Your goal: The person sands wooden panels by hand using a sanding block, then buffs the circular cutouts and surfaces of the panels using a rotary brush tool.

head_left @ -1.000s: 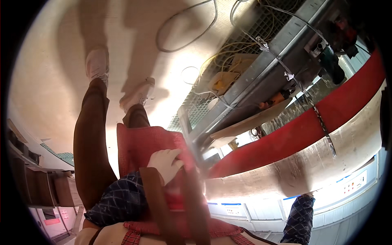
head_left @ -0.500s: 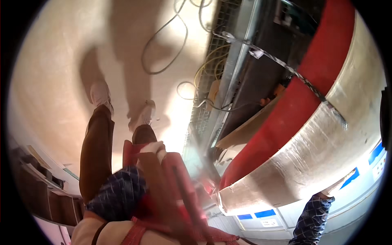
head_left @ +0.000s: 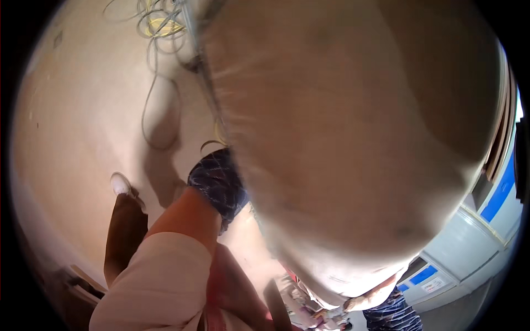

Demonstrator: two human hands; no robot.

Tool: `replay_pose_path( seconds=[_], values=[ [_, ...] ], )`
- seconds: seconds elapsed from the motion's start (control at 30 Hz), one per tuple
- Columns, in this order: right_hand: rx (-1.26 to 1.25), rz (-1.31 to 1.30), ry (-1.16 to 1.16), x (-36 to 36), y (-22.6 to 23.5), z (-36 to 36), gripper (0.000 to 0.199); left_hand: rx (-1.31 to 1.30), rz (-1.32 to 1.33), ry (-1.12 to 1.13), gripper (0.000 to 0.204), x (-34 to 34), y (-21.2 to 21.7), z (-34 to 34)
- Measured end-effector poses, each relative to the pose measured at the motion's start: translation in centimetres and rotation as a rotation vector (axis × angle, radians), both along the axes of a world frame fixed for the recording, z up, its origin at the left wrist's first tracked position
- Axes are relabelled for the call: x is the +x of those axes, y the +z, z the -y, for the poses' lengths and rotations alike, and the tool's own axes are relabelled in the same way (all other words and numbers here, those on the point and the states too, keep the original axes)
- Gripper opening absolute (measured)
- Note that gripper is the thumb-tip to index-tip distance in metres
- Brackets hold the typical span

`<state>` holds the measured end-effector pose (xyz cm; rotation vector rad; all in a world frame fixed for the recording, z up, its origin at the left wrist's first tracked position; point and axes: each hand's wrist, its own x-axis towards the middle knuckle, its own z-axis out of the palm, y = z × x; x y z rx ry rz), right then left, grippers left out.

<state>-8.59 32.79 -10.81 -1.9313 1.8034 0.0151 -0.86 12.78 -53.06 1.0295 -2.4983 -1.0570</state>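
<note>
Right, big blurred tan board (head_left: 353,138) fills the view from 12 to 4 o'clock, v. close to the cam. My left arm in a dark plaid sleeve (head_left: 218,182) reaches up under its edge at centre; hand hidden behind it, grip can't tell. Right hand not visible. Cables (head_left: 157,33) on floor (head_left: 83,121) at 11.

blue rectangular signs (head_left: 499,193), right wall, 1 lower (head_left: 424,274)
</note>
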Motion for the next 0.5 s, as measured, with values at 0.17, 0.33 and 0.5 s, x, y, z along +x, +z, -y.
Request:
replay_pose_path(
  seconds=[0.17,0.33,0.5],
  values=[
    [-0.216,-0.173,0.159,3.0,-1.5,3.1,0.040,-0.005,0.175,-0.016,0.036,-3.6,-2.2,2.8],
    [-0.085,-0.240,0.220,4.6,0.3,6.0,0.024,0.001,0.253,-0.008,0.038,-4.0,-3.2,4.3],
    [-0.074,-0.211,0.210,5.1,-0.8,6.8,0.028,0.036,0.319,-0.009,0.040,-2.8,-4.8,4.5]
  ],
)
